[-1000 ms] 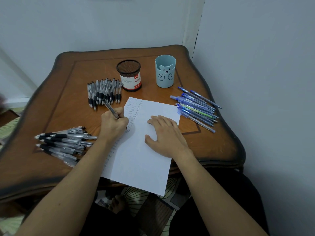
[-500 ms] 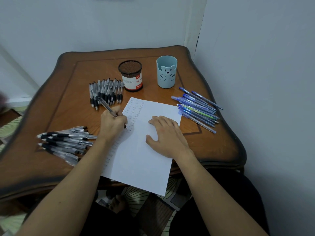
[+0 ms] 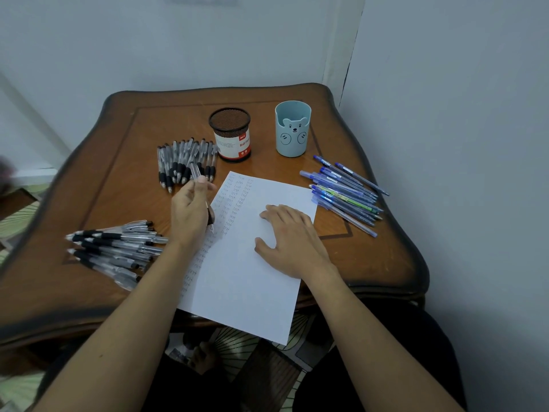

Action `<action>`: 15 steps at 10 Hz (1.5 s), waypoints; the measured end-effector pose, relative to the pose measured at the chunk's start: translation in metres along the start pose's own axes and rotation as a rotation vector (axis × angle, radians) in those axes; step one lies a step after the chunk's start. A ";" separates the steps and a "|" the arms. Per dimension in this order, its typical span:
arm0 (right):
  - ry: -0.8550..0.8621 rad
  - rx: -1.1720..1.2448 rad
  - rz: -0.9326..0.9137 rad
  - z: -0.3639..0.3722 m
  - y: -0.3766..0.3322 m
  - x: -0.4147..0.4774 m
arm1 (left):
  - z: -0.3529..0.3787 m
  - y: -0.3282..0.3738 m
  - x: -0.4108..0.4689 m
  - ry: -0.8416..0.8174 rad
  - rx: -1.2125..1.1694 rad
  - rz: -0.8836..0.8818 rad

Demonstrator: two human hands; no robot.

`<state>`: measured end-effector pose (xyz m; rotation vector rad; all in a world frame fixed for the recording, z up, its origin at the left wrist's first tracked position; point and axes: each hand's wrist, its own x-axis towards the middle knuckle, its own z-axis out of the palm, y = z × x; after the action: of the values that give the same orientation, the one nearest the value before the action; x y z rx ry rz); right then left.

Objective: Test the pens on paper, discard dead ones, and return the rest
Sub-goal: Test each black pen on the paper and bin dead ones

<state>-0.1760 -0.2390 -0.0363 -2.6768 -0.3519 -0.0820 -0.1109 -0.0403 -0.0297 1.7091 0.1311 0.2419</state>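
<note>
My left hand [image 3: 188, 214] grips a clear pen with a black grip [image 3: 196, 173], lifted off the sheet, its tip pointing down at the paper's left edge. The white paper [image 3: 237, 278] lies at the table's front, with rows of small test marks along its left side. My right hand [image 3: 289, 240] rests flat on the paper, fingers spread. Black-grip pens lie in two piles: one at the back [image 3: 181, 163], one at the left [image 3: 113, 248]. A pile of blue pens [image 3: 344, 191] lies to the right of the paper.
A black mesh pen cup [image 3: 231, 135] and a light blue bear cup [image 3: 292, 129] stand at the back of the brown wooden table [image 3: 104, 173]. Walls close in behind and on the right. The paper overhangs the table's front edge.
My left hand has lifted the pen off the paper and turned it more upright. My right hand has stayed flat on the sheet.
</note>
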 end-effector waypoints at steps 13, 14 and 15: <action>-0.016 0.019 0.018 -0.001 -0.001 0.000 | -0.047 0.027 0.062 0.259 0.533 -0.214; -0.016 0.016 0.020 -0.001 -0.001 0.001 | -0.054 0.027 0.053 0.209 0.590 -0.101; -0.017 0.015 0.019 0.000 -0.001 0.001 | -0.063 0.022 0.046 0.158 0.690 -0.022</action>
<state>-0.1750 -0.2382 -0.0356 -2.6666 -0.3310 -0.0513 -0.0825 0.0273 0.0050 2.3696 0.3837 0.3401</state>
